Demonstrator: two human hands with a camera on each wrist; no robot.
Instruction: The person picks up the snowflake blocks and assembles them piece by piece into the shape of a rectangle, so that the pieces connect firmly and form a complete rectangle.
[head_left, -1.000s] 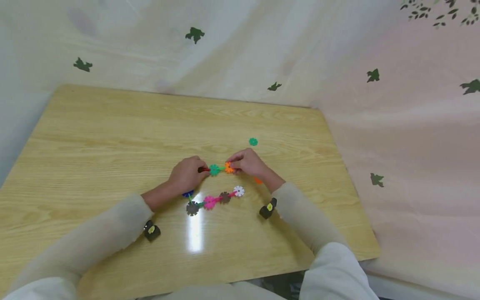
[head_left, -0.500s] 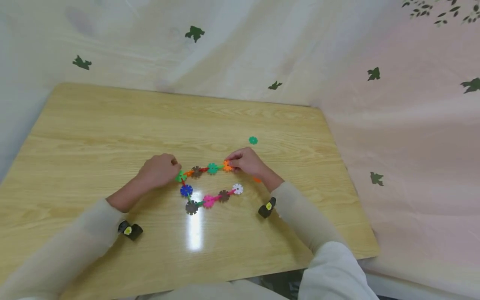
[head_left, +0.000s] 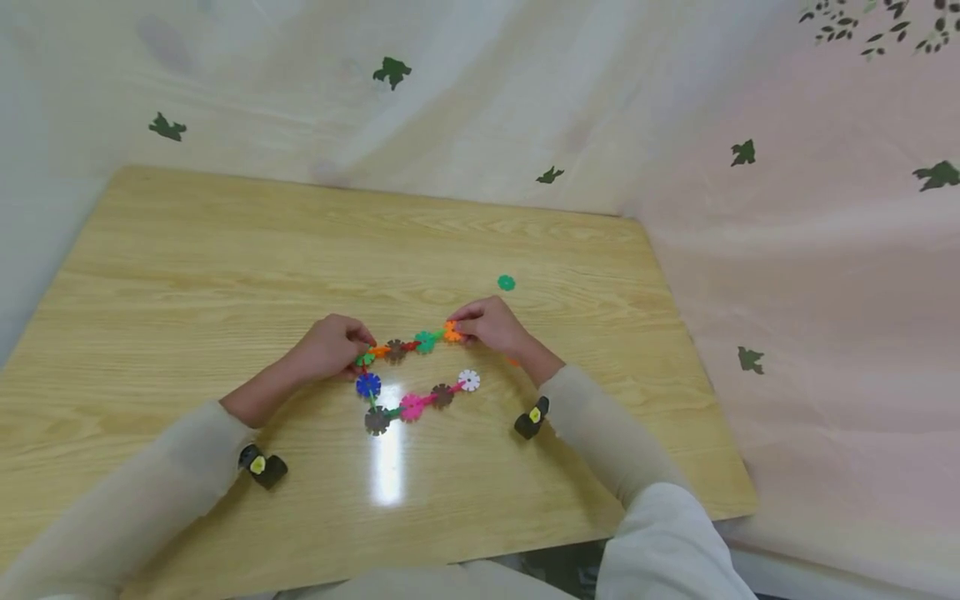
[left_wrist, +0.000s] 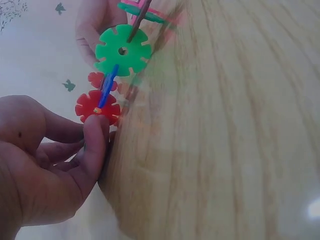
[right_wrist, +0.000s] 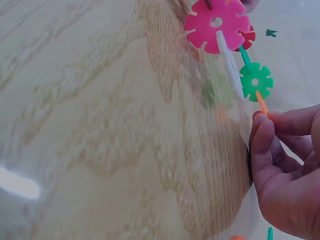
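Observation:
A chain of interlocking plastic snowflake discs bends in an open U on the table, with a pink disc (head_left: 412,407) and dark grey disc (head_left: 377,420) along its near side. At the left corner my left hand (head_left: 327,348) pinches a green disc (head_left: 365,360), just above the blue disc (head_left: 368,385). Close to those fingertips is a red disc (left_wrist: 95,107). My right hand (head_left: 491,325) pinches the orange disc (head_left: 452,332) at the chain's far-right end, beside a teal-green disc (head_left: 425,342). A white disc (head_left: 469,381) forms the other end.
A loose green disc (head_left: 506,283) lies beyond the right hand. Another orange disc (head_left: 513,362) shows partly behind the right wrist. The wooden table (head_left: 225,250) meets a pale curtain (head_left: 465,100) at its back and right edges.
The left hand has moved left along the chain, from the red disc to the green corner disc. The right hand stays on the orange disc, and the chain's near side has shifted slightly left.

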